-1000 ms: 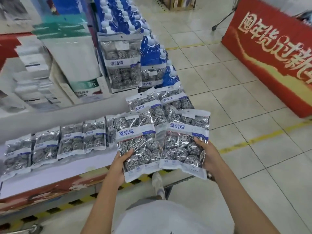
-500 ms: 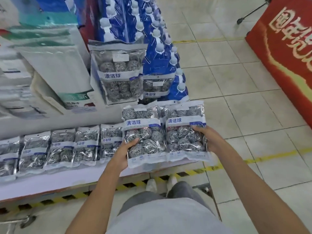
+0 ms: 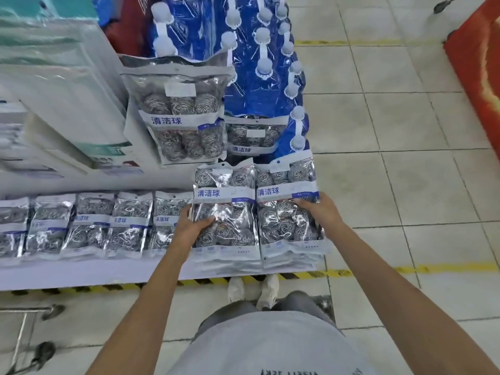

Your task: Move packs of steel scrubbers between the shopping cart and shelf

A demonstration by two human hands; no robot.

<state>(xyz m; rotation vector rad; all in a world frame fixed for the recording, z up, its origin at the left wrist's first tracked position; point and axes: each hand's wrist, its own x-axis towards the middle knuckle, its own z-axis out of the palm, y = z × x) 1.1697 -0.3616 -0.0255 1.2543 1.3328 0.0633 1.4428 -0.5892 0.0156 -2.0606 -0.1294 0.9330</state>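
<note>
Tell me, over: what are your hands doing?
Left hand grips one shiny steel scrubber pack; right hand grips its neighbour. Both packs atop stacks at white shelf edge. Nothing blocking.

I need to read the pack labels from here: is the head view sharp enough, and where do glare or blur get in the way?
Head view: the labels on the two packs under the left hand and right hand read clearly, though glare flashes off their film; the boxes at left are blurred, and wide-angle distortion bends the floor tiles.
</note>
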